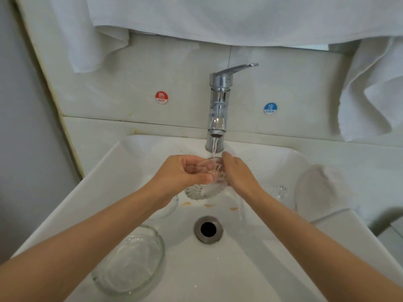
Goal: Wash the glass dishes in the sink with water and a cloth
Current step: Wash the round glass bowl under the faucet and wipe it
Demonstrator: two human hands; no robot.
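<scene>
Head view (the only view supplied).

1. Step in hand: rinsing. I read this as the water stage of washing one dish, not the wiping stage, since neither hand holds the cloth (322,188). It lies bunched on the right rim of the sink (250,269), well apart from both hands.

2. Location of the work piece: the ribbed glass dish (205,189) is held up at the far middle of the basin, directly under the tap (219,105). The water stream (214,144) falls onto its upper part.

3. Left hand (185,171): fingers curled round the dish's left edge, thumb closing from the near side. This hand carries the dish.

4. Right hand (237,173): fingers fairly straight and laid against the dish's right side, pressing or rubbing it. I cannot tell where its thumb lies.

5. Dishes waiting: a round glass dish (130,260) sits at the near left of the basin. A second dish (169,208) shows partly under the left forearm. A small glass piece (281,191) rests at the right, just beside the cloth.

6. Basin condition: orange specks (209,205) lie on the basin floor between the held dish and the drain (208,229).

7. Next move, as I judge it: free the right hand, reach right for the cloth, and bring it back to the dish. The left hand must then bear the wet glass alone (a slippery load), so its grip should be firm before the right hand leaves.
</scene>
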